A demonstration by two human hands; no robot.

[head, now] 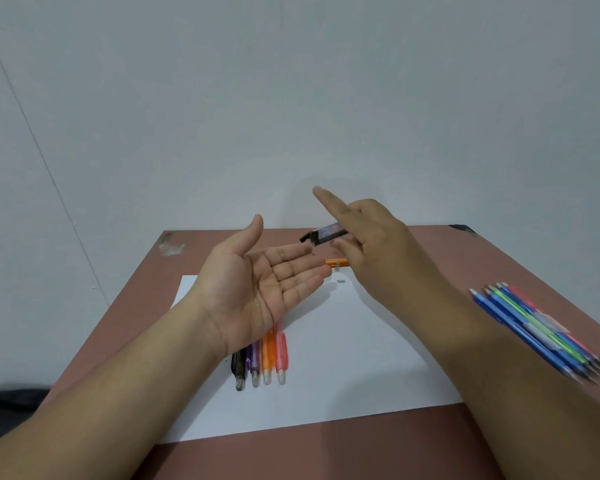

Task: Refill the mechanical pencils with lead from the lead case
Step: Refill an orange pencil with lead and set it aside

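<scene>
My right hand (pixel 371 237) holds a small dark lead case (pixel 324 234), tilted with its open black end pointing left and down, index finger stretched out above it. My left hand (pixel 257 282) is open, palm up, fingertips just under the case's mouth. Whether any lead lies on the palm I cannot tell. An orange pencil (pixel 336 262) lies on the table behind my hands, mostly hidden, with a small grey eraser piece (pixel 340 281) near it on the white paper (pixel 343 358). Several pencils (pixel 264 358) in black, purple, orange and pink lie side by side below my left wrist.
A bundle of blue, green and pink pencils (pixel 537 334) lies at the right on the brown table (pixel 482 258), partly behind my right forearm. The table's far edge meets a white wall. A dark cloth (pixel 11 403) shows at the lower left.
</scene>
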